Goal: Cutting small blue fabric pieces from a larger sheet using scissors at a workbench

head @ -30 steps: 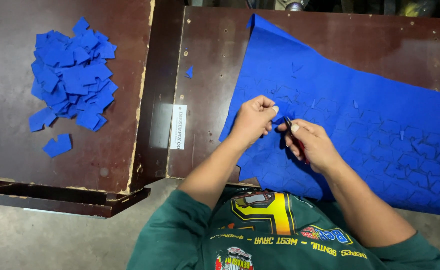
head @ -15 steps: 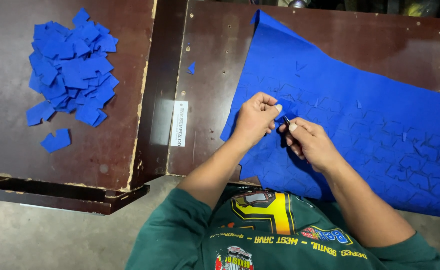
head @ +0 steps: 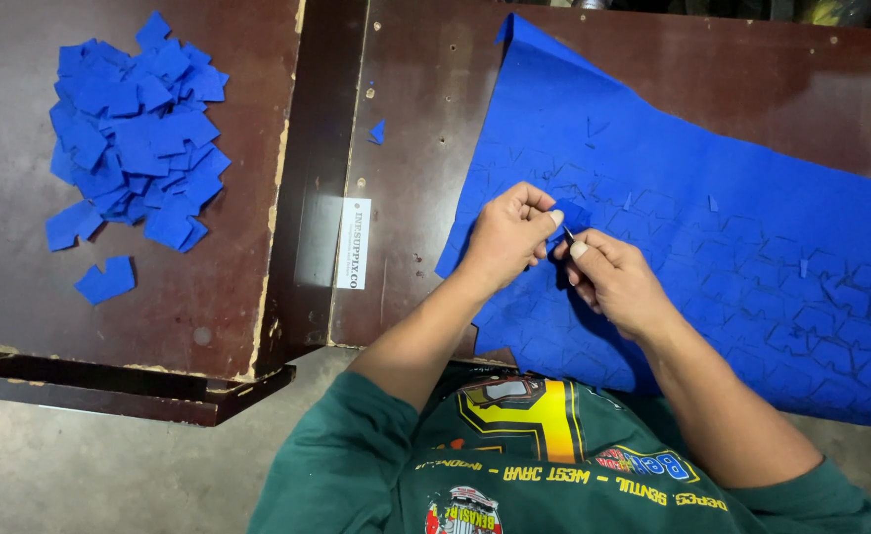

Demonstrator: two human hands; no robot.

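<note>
A large blue felt sheet (head: pixel 712 188), scored with many cut outlines, lies across the dark brown table (head: pixel 425 109). My left hand (head: pixel 506 237) pinches a small blue cut piece (head: pixel 574 215) at the sheet's near left part. My right hand (head: pixel 615 280) sits right next to it, fingers closed on a thin pointed cutting tool (head: pixel 567 233) whose tip meets the piece. The rest of the tool is hidden in my hand.
A pile of several blue cut pieces (head: pixel 129 129) lies on a second table at the left, with one loose piece (head: pixel 106 280) below it. A tiny blue scrap (head: pixel 378 132) and a white label (head: pixel 353 242) are near the dark gap between the tables.
My hands have stayed at the same spot on the sheet. The right hand's fingers closed in toward the left, and the tool's red handle no longer shows.
</note>
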